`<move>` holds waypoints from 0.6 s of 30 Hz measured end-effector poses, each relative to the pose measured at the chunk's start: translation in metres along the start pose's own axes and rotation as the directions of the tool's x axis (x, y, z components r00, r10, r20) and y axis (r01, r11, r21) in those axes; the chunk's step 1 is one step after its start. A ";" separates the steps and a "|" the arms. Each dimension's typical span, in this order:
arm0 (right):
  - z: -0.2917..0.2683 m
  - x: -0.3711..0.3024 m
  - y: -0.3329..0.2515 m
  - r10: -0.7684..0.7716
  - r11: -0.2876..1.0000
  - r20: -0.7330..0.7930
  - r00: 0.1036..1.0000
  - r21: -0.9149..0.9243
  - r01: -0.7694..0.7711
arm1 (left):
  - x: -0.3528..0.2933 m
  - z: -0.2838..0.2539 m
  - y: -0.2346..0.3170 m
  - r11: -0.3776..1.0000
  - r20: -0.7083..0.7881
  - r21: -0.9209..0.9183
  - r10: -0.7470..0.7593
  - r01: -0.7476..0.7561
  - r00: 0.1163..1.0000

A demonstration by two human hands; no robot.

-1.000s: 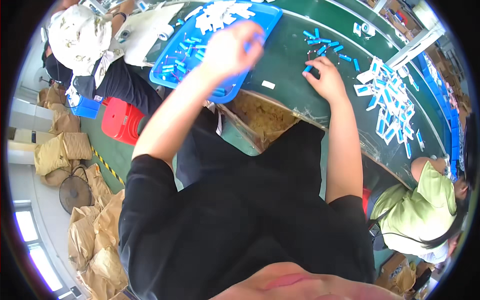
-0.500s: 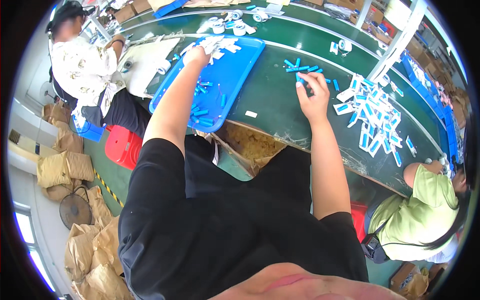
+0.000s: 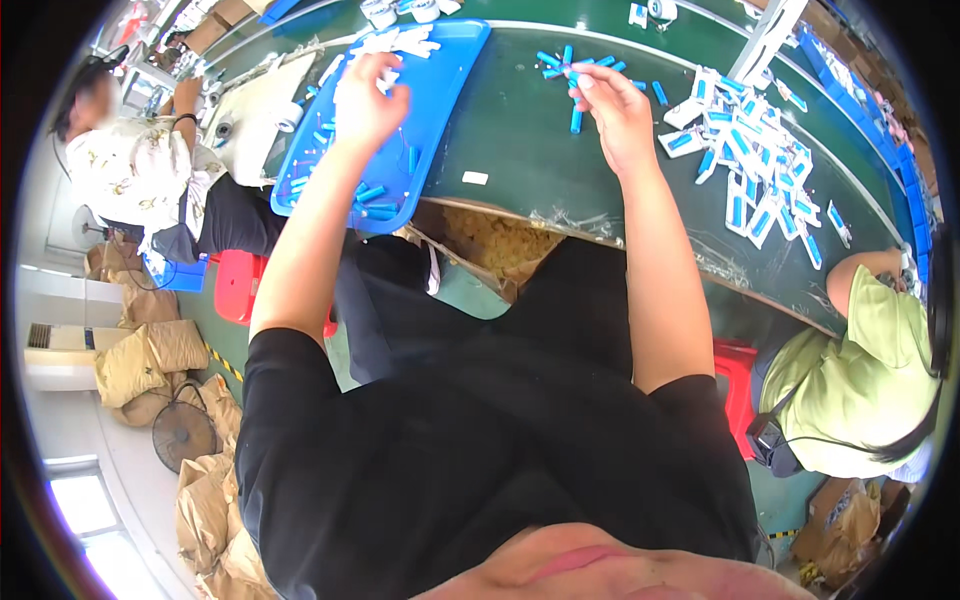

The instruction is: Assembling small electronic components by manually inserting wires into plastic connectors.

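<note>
My right hand (image 3: pixel 622 118) pinches a blue cylindrical battery (image 3: pixel 575 88) between thumb and fingertips, just above the green work surface. Several more blue batteries (image 3: pixel 550 62) lie close by its fingertips. Over the blue tray (image 3: pixel 425 150), my left hand (image 3: pixel 368 110) has its fingers curled; what they hold, if anything, is hidden. White plastic pieces (image 3: pixel 415 40) are heaped at the far end of that tray. Several blue batteries with thin wires (image 3: pixel 375 208) lie at its near end. A pile of white pieces with blue batteries in them (image 3: pixel 745 150) is to the right of my right hand.
A small white rectangle (image 3: pixel 475 178) lies near the bench's front edge. Under that edge stands an open carton (image 3: pixel 500 240) with yellowish contents. One co-worker (image 3: pixel 130 180) sits at the left, another in light green (image 3: pixel 865 370) at the right. A metal post (image 3: pixel 770 40) rises behind the pile.
My left hand has lifted off the white pieces and come back toward me. My right hand has taken hold of a blue battery. The whole view has shifted slightly.
</note>
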State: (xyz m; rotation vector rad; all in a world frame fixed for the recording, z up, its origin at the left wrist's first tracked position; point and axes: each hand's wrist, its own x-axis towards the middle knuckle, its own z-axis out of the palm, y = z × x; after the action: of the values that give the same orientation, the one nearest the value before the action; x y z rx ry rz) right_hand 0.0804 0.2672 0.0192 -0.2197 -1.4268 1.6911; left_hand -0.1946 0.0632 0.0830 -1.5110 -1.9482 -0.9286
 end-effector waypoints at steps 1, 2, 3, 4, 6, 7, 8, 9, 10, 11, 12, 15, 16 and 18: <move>0.000 -0.001 0.001 0.012 1.000 -0.001 1.000 -0.002 -0.012 | -0.018 -0.006 0.028 0.997 0.077 -0.045 0.069 -0.066 0.995; 0.002 -0.001 0.001 0.057 0.992 0.069 0.996 0.106 -0.064 | -0.035 -0.011 0.053 0.988 0.146 -0.093 0.138 -0.125 0.980; 0.004 -0.002 0.001 0.093 0.971 0.141 0.986 0.207 -0.122 | -0.047 -0.013 0.070 0.946 0.227 -0.174 0.308 -0.273 0.924; 0.004 -0.002 0.002 0.073 0.951 0.204 0.976 0.280 -0.129 | -0.063 -0.011 0.090 0.907 0.256 -0.130 0.420 -0.399 0.871; 0.006 -0.002 0.001 0.070 0.911 0.281 0.957 0.372 -0.176 | -0.086 -0.003 0.114 0.880 0.308 -0.222 0.473 -0.421 0.826; 0.006 -0.003 -0.001 0.049 0.860 0.348 0.936 0.462 -0.217 | -0.091 0.001 0.122 0.845 0.274 -0.236 0.531 -0.479 0.802; 0.009 -0.004 -0.006 0.083 0.841 0.341 0.936 0.480 -0.250 | -0.094 0.002 0.126 0.831 0.297 -0.181 0.556 -0.526 0.776; 0.002 -0.002 0.002 0.082 0.869 0.339 0.937 0.436 -0.233 | -0.095 0.002 0.129 0.811 0.321 -0.127 0.579 -0.572 0.749; -0.009 0.002 0.011 0.077 0.897 0.331 0.941 0.388 -0.210 | -0.096 0.005 0.131 0.822 0.350 -0.114 0.558 -0.557 0.752; -0.010 0.003 0.015 0.061 0.930 0.266 0.962 0.334 -0.151 | -0.097 0.006 0.130 0.825 0.347 -0.120 0.556 -0.552 0.755; -0.012 0.002 0.018 0.067 0.932 0.265 0.962 0.328 -0.155 | -0.098 0.007 0.129 0.858 0.361 -0.165 0.512 -0.487 0.780; -0.008 0.001 0.019 -0.051 0.979 0.215 0.975 0.205 0.006 | -0.099 0.006 0.127 0.893 0.365 -0.234 0.447 -0.384 0.817; -0.008 0.001 0.019 -0.068 0.979 0.218 0.974 0.204 0.023 | -0.101 0.004 0.126 0.922 0.442 -0.277 0.373 -0.272 0.816; -0.008 0.000 0.019 -0.083 0.979 0.220 0.972 0.203 0.037 | -0.101 0.001 0.125 0.938 0.519 -0.312 0.301 -0.151 0.800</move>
State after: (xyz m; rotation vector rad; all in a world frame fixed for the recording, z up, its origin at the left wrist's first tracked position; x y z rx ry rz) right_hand 0.0759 0.2740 0.0005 0.1312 -1.4014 1.8386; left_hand -0.0482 0.0204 0.0340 -2.3309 -2.0022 -0.6925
